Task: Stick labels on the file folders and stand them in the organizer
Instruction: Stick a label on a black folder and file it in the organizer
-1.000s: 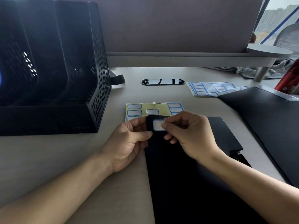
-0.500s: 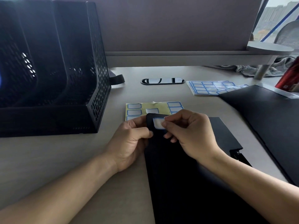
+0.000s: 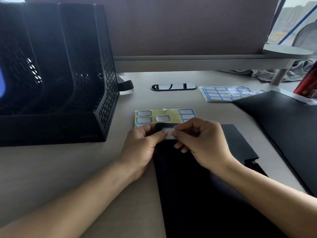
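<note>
Reaching in from the bottom edge, two bare forearms meet over a black folder (image 3: 197,194) that runs away from the viewer on the pale surface (image 3: 68,169). The left hand (image 3: 142,146) grips the folder's narrow, rounded top end, fingers curled behind it and thumb laid across the left part of a white label (image 3: 169,133) with a blue border. The right hand (image 3: 202,145) pinches the label's right edge between thumb and forefinger, its other fingers curled underneath. The label sits on the folder's top end, partly hidden by both thumbs; whether it is fully stuck down cannot be told.

Just beyond the hands lies a yellow backing sheet (image 3: 164,115) with several labels left on it. To the right, a second black folder (image 3: 283,126) lies flat. Farther back rest a stack of label sheets (image 3: 221,93) and a dark oval cable port (image 3: 173,87). At far left stands the black mesh organizer (image 3: 56,79), well apart from the folder in hand.
</note>
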`<action>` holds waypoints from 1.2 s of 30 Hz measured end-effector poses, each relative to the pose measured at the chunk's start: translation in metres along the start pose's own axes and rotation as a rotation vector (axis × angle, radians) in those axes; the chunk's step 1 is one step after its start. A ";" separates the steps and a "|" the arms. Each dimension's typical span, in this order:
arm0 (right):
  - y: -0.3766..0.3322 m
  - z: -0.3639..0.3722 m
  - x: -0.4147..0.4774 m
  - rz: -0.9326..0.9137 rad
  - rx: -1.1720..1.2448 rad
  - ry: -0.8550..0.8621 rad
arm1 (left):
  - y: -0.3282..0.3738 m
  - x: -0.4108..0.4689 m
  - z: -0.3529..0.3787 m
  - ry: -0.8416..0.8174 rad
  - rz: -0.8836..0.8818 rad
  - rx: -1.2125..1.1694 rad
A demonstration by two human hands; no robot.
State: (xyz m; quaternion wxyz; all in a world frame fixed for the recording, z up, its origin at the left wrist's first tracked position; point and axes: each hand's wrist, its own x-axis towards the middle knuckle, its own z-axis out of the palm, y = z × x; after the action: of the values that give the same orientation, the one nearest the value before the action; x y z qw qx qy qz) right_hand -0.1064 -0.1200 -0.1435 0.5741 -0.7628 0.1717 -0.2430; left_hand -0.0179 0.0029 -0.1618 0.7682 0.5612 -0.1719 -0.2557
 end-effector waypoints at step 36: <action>-0.001 -0.009 0.009 0.019 0.012 -0.005 | 0.001 -0.005 -0.006 0.039 0.018 -0.019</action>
State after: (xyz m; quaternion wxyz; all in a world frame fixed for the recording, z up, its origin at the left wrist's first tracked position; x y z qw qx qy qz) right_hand -0.1045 -0.1315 -0.1394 0.5816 -0.7581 0.1761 -0.2366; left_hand -0.0188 0.0105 -0.1627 0.7788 0.5572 -0.1597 -0.2395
